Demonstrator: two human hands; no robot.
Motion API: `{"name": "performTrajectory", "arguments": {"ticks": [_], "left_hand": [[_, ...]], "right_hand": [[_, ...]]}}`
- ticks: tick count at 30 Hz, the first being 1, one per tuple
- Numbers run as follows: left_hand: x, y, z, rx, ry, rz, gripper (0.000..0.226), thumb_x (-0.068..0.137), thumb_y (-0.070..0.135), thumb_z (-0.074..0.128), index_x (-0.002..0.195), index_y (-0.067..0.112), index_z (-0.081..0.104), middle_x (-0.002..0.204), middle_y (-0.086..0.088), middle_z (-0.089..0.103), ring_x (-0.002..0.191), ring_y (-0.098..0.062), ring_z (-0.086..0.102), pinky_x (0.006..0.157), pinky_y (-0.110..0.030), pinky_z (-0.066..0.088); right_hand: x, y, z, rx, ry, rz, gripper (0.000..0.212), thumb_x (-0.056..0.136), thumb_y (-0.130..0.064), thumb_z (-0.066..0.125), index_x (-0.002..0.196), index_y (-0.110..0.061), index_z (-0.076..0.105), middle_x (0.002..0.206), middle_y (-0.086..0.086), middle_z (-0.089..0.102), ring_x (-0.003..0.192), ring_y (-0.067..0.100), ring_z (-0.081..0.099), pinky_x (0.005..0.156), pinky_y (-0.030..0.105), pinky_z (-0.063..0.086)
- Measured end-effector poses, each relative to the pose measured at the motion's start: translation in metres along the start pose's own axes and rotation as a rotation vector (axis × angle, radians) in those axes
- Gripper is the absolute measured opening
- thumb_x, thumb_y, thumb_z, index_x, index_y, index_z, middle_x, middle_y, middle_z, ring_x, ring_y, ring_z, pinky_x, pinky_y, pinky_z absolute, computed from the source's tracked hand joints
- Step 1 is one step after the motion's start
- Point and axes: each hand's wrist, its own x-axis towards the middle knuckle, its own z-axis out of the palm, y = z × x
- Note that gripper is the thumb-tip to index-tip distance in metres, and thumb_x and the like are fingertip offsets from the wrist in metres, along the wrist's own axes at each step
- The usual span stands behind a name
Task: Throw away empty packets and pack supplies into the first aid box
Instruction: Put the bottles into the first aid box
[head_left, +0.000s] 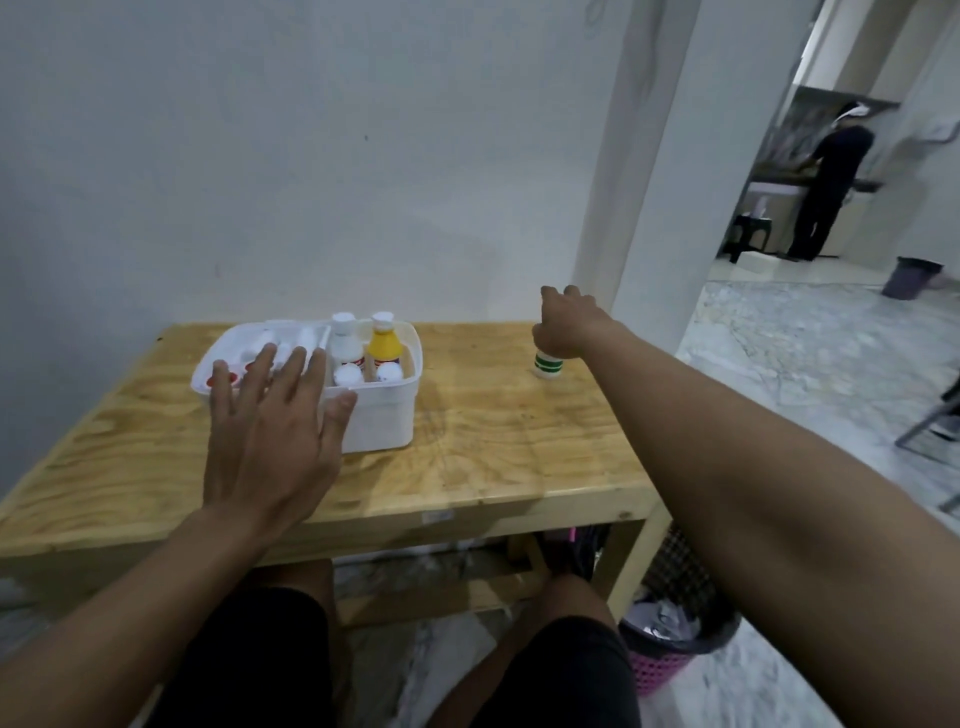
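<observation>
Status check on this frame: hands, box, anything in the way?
Left hand open, hovering over first aid box. Right hand closing on green-striped bottle. Path to box unobstructed.

Sitting on the wooden table (493, 457): a white plastic first aid box (382, 415), lid off, rounded at the corners. Standing upright in its right half: a white bottle (345, 340) beside a yellow bottle (383, 340), both white-capped, with two more white caps (369, 373) showing just in front. Lying in its left half: small white items with red marks, too blurred to identify. Standing well apart to the right: a small white bottle with green bands (548, 365).
</observation>
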Motion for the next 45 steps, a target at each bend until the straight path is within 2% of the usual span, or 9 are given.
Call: {"name": "performTrajectory", "arguments": {"ticks": [3, 8, 12, 17, 20, 27, 33, 40, 45], "left_hand": [[-0.001, 0.001, 0.002, -0.003, 0.029, -0.003, 0.064, 0.101, 0.046, 0.029, 0.142, 0.004, 0.054, 0.147, -0.016, 0.053, 0.143, -0.036, 0.037, 0.118, -0.06, 0.014], [-0.001, 0.002, 0.002, -0.017, 0.032, -0.013, 0.061, 0.101, 0.046, 0.032, 0.142, 0.006, 0.054, 0.147, -0.014, 0.054, 0.144, -0.034, 0.037, 0.119, -0.058, 0.012], [-0.002, 0.001, 0.001, -0.015, 0.016, -0.013, 0.063, 0.101, 0.047, 0.028, 0.143, 0.007, 0.053, 0.149, -0.013, 0.052, 0.145, -0.033, 0.036, 0.12, -0.058, 0.011], [-0.001, 0.003, -0.005, -0.019, -0.014, -0.012, 0.068, 0.101, 0.051, 0.023, 0.145, 0.009, 0.052, 0.151, -0.012, 0.05, 0.147, -0.031, 0.034, 0.12, -0.058, 0.013], [0.002, 0.001, -0.005, -0.011, -0.011, -0.008, 0.067, 0.101, 0.05, 0.024, 0.143, 0.008, 0.054, 0.149, -0.012, 0.052, 0.145, -0.032, 0.036, 0.119, -0.059, 0.016], [-0.001, 0.0, -0.003, -0.011, 0.008, -0.008, 0.063, 0.101, 0.048, 0.03, 0.141, 0.008, 0.056, 0.146, -0.013, 0.055, 0.143, -0.033, 0.04, 0.118, -0.059, 0.018], [0.0, 0.002, -0.001, -0.006, 0.032, -0.008, 0.061, 0.1, 0.047, 0.033, 0.139, 0.008, 0.058, 0.144, -0.013, 0.057, 0.141, -0.034, 0.042, 0.118, -0.058, 0.018], [-0.001, 0.002, 0.0, -0.003, 0.013, -0.014, 0.063, 0.1, 0.049, 0.028, 0.14, 0.009, 0.057, 0.146, -0.012, 0.055, 0.143, -0.032, 0.039, 0.118, -0.057, 0.015], [-0.001, 0.002, -0.002, -0.021, 0.005, -0.015, 0.065, 0.1, 0.05, 0.027, 0.141, 0.01, 0.056, 0.147, -0.011, 0.054, 0.143, -0.033, 0.039, 0.118, -0.057, 0.015]], "right_hand": [[0.003, 0.006, 0.001, 0.011, 0.022, -0.026, 0.026, 0.097, -0.008, 0.048, 0.122, -0.002, 0.047, 0.126, 0.017, 0.045, 0.091, 0.033, 0.053, 0.073, 0.037, 0.039], [0.005, 0.006, -0.004, 0.097, 0.099, -0.027, 0.016, 0.096, -0.009, 0.052, 0.109, -0.001, 0.055, 0.107, 0.016, 0.059, 0.09, 0.032, 0.058, 0.07, 0.036, 0.047], [0.003, -0.002, -0.016, 0.178, 0.175, -0.052, 0.029, 0.087, -0.004, 0.049, 0.11, -0.003, 0.065, 0.112, 0.015, 0.067, 0.098, 0.032, 0.064, 0.086, 0.042, 0.056], [-0.006, -0.027, -0.016, 0.117, -0.157, -0.112, 0.069, 0.086, -0.018, 0.065, 0.149, -0.019, 0.038, 0.148, 0.009, 0.046, 0.129, 0.031, 0.05, 0.103, 0.043, 0.045], [-0.01, -0.047, 0.011, -0.028, -0.3, -0.187, 0.07, 0.085, -0.024, 0.073, 0.148, -0.018, 0.044, 0.147, 0.004, 0.048, 0.129, 0.028, 0.051, 0.102, 0.041, 0.047], [0.0, -0.051, 0.041, -0.16, -0.14, -0.216, 0.048, 0.087, -0.025, 0.071, 0.132, -0.017, 0.057, 0.133, 0.006, 0.058, 0.118, 0.03, 0.058, 0.095, 0.044, 0.05], [-0.001, -0.043, 0.054, -0.239, -0.01, -0.275, 0.039, 0.092, -0.022, 0.064, 0.13, -0.021, 0.056, 0.13, 0.007, 0.054, 0.122, 0.033, 0.047, 0.097, 0.048, 0.04], [-0.009, -0.023, 0.025, 0.034, 0.047, -0.232, 0.035, 0.092, -0.03, 0.064, 0.122, -0.015, 0.058, 0.119, 0.008, 0.063, 0.112, 0.029, 0.052, 0.075, 0.035, 0.04], [-0.019, -0.014, -0.006, 0.269, 0.037, -0.153, 0.036, 0.092, -0.029, 0.067, 0.119, -0.008, 0.058, 0.119, 0.013, 0.063, 0.106, 0.032, 0.059, 0.083, 0.04, 0.05]]}}
